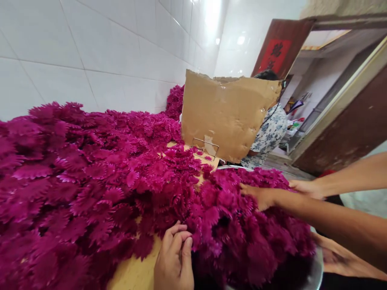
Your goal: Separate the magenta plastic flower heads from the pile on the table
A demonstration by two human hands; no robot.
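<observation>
My left hand [175,255] is at the bottom centre, fingers curled and drawn together with the thumb. Its tips are beside the purple-pink artificial flower heads [211,201]; whatever it may hold is hidden. At the lower right, my right hand [332,253] is closed at the rim of a metal basin [318,266]; it is slightly blurred. Flower heads are heaped high in the basin. Another person's hand [261,196] presses into this heap from the right, and that person's other hand [306,188] is at the heap's far edge.
A large pile of the same flower heads [75,181] covers the yellowish tabletop [136,272] along a tiled wall [121,48]. A cardboard sheet [226,117] stands behind a wire frame [205,147]. Beyond it is a person in a floral shirt [270,133], near a doorway.
</observation>
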